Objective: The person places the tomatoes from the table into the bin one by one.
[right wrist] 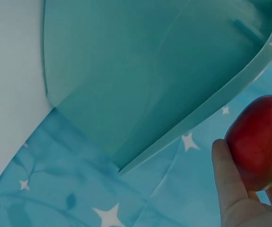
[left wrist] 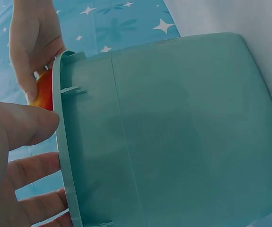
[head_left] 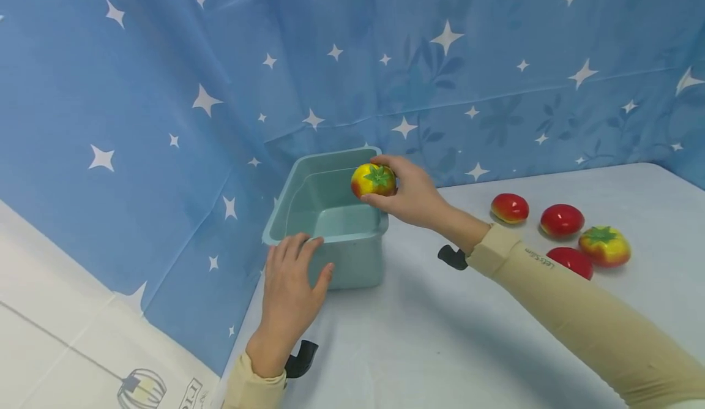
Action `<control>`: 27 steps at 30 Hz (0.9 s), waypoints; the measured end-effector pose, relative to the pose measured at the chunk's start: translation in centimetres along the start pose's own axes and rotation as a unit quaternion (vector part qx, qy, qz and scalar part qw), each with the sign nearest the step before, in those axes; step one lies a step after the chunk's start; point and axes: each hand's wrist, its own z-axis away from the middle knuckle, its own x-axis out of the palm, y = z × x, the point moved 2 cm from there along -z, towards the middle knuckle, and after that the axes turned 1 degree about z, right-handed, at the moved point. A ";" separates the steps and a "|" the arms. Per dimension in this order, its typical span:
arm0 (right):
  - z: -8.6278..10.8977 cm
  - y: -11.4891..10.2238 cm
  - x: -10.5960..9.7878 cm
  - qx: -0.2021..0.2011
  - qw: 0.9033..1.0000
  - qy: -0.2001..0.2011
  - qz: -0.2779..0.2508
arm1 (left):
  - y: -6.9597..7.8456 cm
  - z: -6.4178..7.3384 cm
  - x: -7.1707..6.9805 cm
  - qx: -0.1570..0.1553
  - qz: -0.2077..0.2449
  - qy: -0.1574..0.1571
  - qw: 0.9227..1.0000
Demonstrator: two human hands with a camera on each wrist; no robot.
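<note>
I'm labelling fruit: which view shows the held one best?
The head view: the held fruit shows its green leafy top. In the left wrist view, the bin partly hides it; the right wrist view shows its red side, cropped.

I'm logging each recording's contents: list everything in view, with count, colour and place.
Table: one, white, centre to right.
Bin: one, teal, on the table.
Held fruit: one, yellow, red and green, near the bin's rim.
Red fruits: three, mainly red, on the table's right.
Leafy fruit: one, yellow, red and green, beside them.
Backdrop: one, starry blue, behind the table.
Printed panel: one, whitish, lower left.
Wrist pieces: two, black.
Sleeves: two, beige.
Left hand: one, at the near rim.
Right hand: one, holding fruit.
</note>
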 end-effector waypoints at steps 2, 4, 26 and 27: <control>-0.1 -0.2 0.3 -0.004 1.000 -0.006 -0.001 | 0.0 0.0 0.0 -0.002 -0.001 -0.001 1.000; -0.3 -0.4 0.7 -0.006 1.000 -0.012 -0.002 | 0.0 0.0 0.0 -0.002 -0.001 -0.002 1.000; -0.6 -0.9 4.3 -0.033 0.997 -0.072 0.009 | 0.0 0.1 0.3 -0.002 -0.002 -0.002 1.000; -0.5 -1.0 4.4 -0.037 0.997 -0.072 0.011 | 0.1 0.1 0.3 -0.003 -0.003 -0.003 1.000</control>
